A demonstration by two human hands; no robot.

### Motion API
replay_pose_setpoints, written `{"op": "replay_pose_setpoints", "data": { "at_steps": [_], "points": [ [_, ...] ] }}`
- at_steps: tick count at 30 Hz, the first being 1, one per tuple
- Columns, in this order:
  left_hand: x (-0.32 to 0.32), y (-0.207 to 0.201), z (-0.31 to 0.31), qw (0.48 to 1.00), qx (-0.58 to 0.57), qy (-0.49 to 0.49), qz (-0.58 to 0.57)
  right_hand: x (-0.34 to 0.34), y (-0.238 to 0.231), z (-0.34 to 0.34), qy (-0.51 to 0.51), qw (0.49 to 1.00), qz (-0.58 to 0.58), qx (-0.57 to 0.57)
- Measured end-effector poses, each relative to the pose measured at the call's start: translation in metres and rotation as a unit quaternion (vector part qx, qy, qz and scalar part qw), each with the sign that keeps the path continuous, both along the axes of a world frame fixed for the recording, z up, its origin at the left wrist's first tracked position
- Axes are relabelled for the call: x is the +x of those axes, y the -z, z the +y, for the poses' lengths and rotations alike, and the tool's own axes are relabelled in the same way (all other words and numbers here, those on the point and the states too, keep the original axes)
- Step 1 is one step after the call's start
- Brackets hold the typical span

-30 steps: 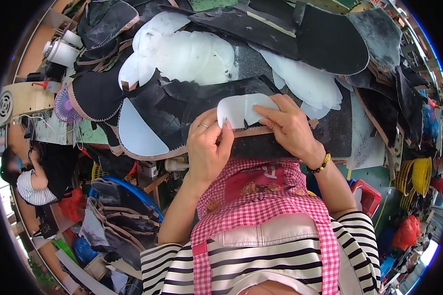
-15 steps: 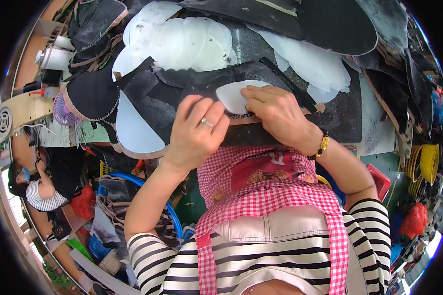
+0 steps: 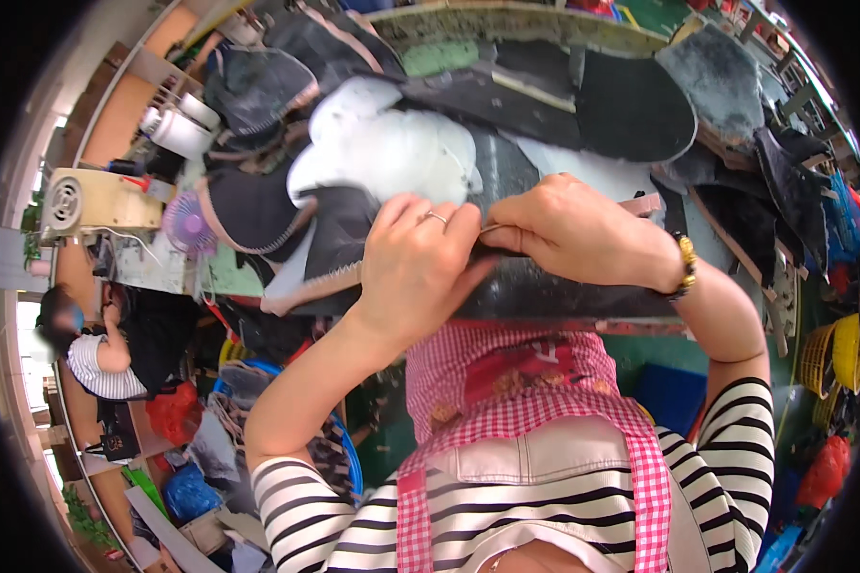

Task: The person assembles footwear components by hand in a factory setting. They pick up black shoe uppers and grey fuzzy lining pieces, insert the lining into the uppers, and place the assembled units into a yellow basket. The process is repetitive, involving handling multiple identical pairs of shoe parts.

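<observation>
Set in a crowded workshop, at a dark-topped bench (image 3: 564,298). Includes, off to the left, a cream machine (image 3: 100,205) with a round vent, a purple fan (image 3: 189,224) and, farther down, a co-worker (image 3: 110,363) in a striped top. Bears, beyond the hands, a heap of overlapping white pieces (image 3: 401,153), with a large dark panel (image 3: 635,105) farther right.

Brings both hands close together near the front of the bench. Has the left hand (image 3: 420,263), with a ring (image 3: 437,218), back upward and fingers bent, in front of a black piece (image 3: 339,234) with zigzag stitching and tan edging. Cannot tell the opening of those fingers or any grip, with the tips mostly hidden. Has the right hand (image 3: 583,234), with a dark beaded bracelet (image 3: 686,265), just beside the left, fingers curled toward a pinch; cannot tell for certain the tightness or the thing between them. To the left of the left hand, shows the black piece lying on the bench, partly over a pale piece (image 3: 294,260); behind the hand, lost from view.
</observation>
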State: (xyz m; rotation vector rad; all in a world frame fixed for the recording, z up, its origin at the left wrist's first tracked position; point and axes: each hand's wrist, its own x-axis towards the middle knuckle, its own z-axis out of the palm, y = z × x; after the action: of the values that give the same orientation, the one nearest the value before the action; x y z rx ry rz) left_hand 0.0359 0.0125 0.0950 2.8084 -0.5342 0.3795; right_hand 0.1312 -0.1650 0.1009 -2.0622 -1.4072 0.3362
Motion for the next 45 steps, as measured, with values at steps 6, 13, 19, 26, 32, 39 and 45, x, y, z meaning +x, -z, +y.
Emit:
{"op": "replay_pose_setpoints", "data": {
  "at_steps": [6,13,19,26,32,39,45],
  "points": [
    [-0.005,-0.082,0.005,0.874,-0.324,0.146,0.331,0.009,-0.066,-0.003,-0.243,0.942,0.230,-0.001],
    [-0.011,-0.078,-0.006,0.834,-0.500,0.106,0.208,0.067,-0.081,-0.037,-0.099,0.933,0.183,0.294],
    [0.043,-0.038,-0.052,0.747,-0.661,0.005,0.068,0.041,0.009,-0.091,0.059,0.897,0.362,0.247],
    [0.123,0.043,-0.030,0.992,-0.093,0.042,-0.076,0.007,-0.075,-0.161,0.234,0.836,0.330,0.370],
    [0.201,0.092,0.005,0.970,-0.059,-0.203,-0.120,0.013,-0.093,-0.187,0.191,0.877,0.338,0.284],
    [0.200,0.058,0.042,0.958,-0.236,-0.101,0.132,0.022,-0.085,-0.179,0.169,0.908,0.326,0.201],
    [0.035,0.078,0.081,0.718,-0.587,-0.055,0.371,0.044,-0.104,-0.145,-0.153,0.939,0.300,-0.068]
  ]
}}
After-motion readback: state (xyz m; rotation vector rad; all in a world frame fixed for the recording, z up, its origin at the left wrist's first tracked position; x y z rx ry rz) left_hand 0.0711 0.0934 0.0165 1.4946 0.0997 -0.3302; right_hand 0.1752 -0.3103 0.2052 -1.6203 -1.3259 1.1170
